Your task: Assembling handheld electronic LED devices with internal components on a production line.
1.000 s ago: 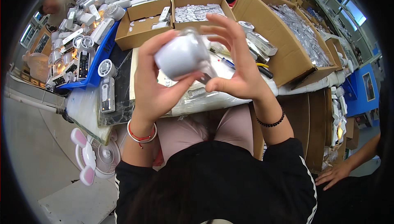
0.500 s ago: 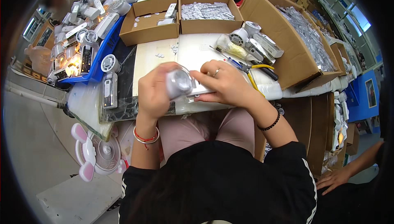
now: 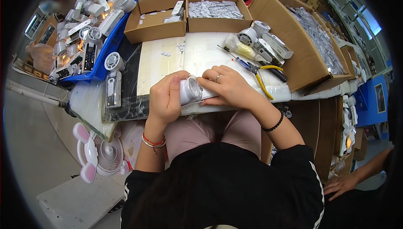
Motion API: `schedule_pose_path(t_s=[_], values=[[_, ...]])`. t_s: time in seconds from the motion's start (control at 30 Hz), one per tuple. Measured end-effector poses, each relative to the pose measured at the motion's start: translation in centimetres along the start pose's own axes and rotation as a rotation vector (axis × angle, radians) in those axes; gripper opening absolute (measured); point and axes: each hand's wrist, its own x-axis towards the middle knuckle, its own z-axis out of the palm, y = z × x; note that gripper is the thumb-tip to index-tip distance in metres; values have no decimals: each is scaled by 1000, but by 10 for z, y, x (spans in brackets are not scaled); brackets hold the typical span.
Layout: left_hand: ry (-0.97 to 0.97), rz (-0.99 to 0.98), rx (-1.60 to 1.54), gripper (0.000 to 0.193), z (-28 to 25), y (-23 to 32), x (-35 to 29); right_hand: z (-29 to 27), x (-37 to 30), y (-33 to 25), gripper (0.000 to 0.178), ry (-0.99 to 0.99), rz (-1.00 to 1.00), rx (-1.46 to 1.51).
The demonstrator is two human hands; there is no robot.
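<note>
A white handheld fan (image 3: 187, 93) lies between my two hands at the table's front edge. My left hand (image 3: 165, 98) wraps its round head from the left, where a ribbed grille shows. My right hand (image 3: 230, 87) grips the handle from the right and covers most of it. Another fan (image 3: 113, 89), with its round head uncovered, rests on the dark tabletop left of my hands. Right of my hands are yellow-handled pliers (image 3: 261, 83) and a screwdriver (image 3: 241, 63). A few small white pieces (image 3: 166, 54) lie beyond my left hand.
A blue bin (image 3: 102, 72) heaped with white fans stands at the left. Two cardboard boxes (image 3: 156, 31) line the back. A large carton (image 3: 308, 78) of grey-white parts leans at the right, beside several fans (image 3: 273, 46). Another person's hand (image 3: 341, 184) shows at lower right.
The fan has turned in my hands, so its grille now faces right instead of toward me. My left hand has rotated with its fingers moving over the head; my right hand stays on the handle.
</note>
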Motion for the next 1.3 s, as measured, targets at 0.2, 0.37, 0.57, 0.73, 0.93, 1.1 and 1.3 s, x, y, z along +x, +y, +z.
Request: schedule_pose_path(t_s=[0.2, 0.37, 0.57, 0.73, 0.93, 1.1, 1.3], values=[[3, -15, 25, 30, 1, -4, -5, 8, -2, 1, 53, 11, 12, 50], [-44, -97, -5, 28, -1, -2, -4, 12, -4, 2, 55, -68, 48, 71], [-28, 80, 235, 19, -1, 28, 14, 10, -3, -1, 56, -108, 37, 33], [-96, 45, 510, 16, 19, 18, 18, 11, 1, -3, 60, -148, 33, 7], [-239, -247, 446, 15, 12, 8, 31, 13, 7, 4, 66, -187, 96, 37], [-73, 60, 510, 13, 22, 18, 6, 22, -5, -13, 63, -18, 135, -32], [-77, -121, 405, 16, 18, 15, 23, 16, 0, 1, 69, -70, 149, 73]])
